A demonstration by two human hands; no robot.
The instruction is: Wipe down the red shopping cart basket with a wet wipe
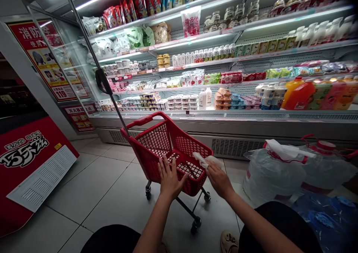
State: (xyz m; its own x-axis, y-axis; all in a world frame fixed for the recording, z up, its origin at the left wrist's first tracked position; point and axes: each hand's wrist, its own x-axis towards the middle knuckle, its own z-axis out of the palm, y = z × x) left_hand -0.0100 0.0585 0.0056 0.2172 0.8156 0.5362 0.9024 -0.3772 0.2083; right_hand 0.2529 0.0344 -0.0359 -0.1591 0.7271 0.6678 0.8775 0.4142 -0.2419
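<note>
A small red shopping cart (156, 145) on wheels stands on the tiled floor in front of me. My left hand (169, 179) rests on the cart's near rim with its fingers spread. My right hand (218, 178) presses a crumpled white cloth (205, 160) against the cart's right rim, fingers closed over it. My knees show at the bottom of the view.
An open refrigerated shelf (223, 115) full of dairy packs, bottles and juice runs across the back. Large water jugs (272, 173) with red handles sit on the floor at right. A red freezer cabinet (30, 163) stands at left, and a metal pole (95, 59) slants above the cart.
</note>
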